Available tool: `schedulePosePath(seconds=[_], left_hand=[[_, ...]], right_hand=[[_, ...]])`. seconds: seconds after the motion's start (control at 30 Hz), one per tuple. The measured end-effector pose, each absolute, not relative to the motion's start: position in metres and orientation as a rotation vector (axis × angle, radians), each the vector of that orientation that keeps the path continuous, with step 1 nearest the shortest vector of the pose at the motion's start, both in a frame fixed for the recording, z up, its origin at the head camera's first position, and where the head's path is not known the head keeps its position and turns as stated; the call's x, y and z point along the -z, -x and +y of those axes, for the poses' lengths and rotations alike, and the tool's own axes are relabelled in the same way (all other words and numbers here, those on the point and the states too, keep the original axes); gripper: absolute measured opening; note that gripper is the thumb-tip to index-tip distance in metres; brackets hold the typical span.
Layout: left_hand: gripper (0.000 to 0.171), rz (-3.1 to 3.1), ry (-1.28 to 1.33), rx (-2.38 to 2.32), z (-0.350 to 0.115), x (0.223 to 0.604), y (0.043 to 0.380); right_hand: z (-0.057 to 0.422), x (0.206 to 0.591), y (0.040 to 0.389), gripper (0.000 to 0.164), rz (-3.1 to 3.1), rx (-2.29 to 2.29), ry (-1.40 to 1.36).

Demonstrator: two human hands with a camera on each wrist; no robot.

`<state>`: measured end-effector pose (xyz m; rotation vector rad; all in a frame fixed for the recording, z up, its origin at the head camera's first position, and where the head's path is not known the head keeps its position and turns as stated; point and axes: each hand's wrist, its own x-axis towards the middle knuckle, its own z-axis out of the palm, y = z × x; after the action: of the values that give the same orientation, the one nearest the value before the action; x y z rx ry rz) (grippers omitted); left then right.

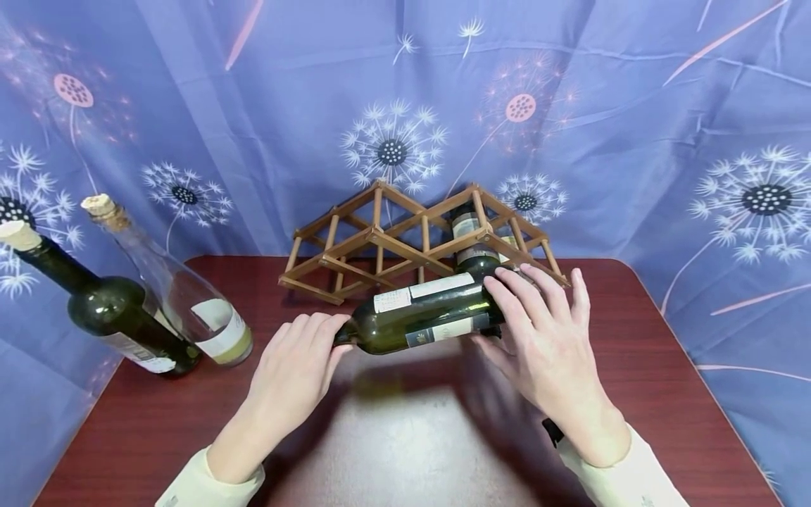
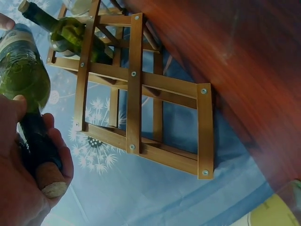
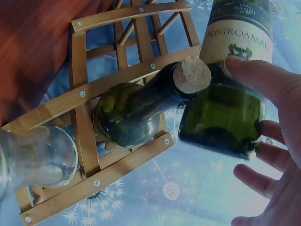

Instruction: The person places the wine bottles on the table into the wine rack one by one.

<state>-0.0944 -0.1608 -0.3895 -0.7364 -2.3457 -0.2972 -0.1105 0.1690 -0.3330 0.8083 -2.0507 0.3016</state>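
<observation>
A green wine bottle lies sideways in the air in front of the wooden wine rack. My left hand grips its dark neck; the cork end pokes out of the fist in the left wrist view. At the base end, my right hand holds the bottle between thumb and spread fingers. The right wrist view shows that thumb against the label. Another green bottle lies in the rack, its corked neck toward me. Beside it a clear bottle also sits in the rack.
On the table's left stand a corked dark green bottle and a clear corked bottle with some yellowish liquid. The rack stands at the back edge of the red-brown table, against a blue dandelion-print cloth.
</observation>
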Motion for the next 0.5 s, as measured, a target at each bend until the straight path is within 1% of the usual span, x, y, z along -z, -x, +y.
schedulePosePath(seconds=[0.23, 0.5], left_hand=[[0.038, -2.399, 0.701, 0.314, -0.169, 0.395, 0.092], [0.035, -2.445, 0.671, 0.342, -0.175, 0.4, 0.089]], right_hand=[[0.176, 0.331, 0.112, 0.075, -2.084, -0.294, -0.781], [0.183, 0.331, 0.113, 0.073, -2.13, -0.319, -0.732]])
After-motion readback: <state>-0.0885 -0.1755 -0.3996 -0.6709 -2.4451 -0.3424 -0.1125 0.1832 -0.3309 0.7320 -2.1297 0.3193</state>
